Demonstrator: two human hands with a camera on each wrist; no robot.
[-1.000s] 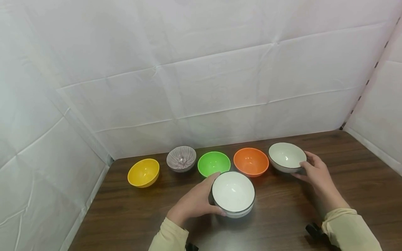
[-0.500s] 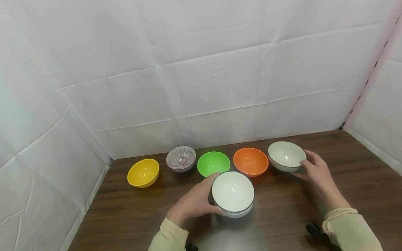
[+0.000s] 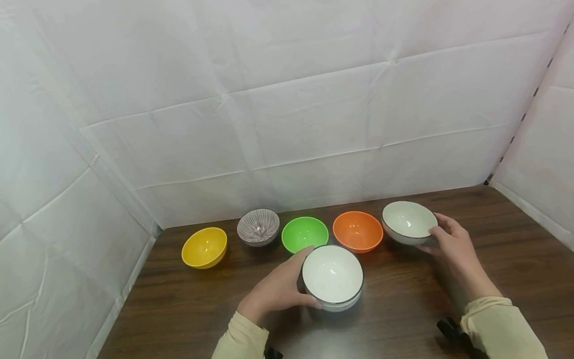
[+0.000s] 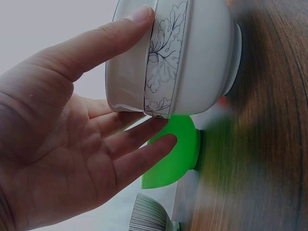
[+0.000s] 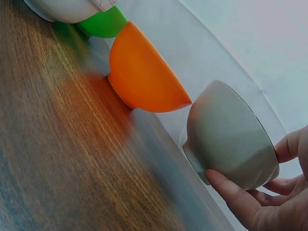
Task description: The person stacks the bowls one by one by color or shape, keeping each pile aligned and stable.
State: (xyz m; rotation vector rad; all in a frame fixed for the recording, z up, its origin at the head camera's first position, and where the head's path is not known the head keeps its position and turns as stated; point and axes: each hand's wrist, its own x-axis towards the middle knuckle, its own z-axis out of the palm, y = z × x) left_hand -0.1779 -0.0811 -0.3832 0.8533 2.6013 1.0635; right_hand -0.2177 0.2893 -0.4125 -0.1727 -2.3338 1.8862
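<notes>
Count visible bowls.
7: yellow bowl, striped bowl, green bowl, orange bowl, left to right on table; pale bowl in right hand; two stacked white bowls in left hand, perhaps hiding more.

Lit softly and evenly in the head view, with pale glare on the tabletop at lower centre and a highlight inside the front white bowl. Dimmer in both wrist views, with blurred reflections beside the orange bowl and green bowl.
</notes>
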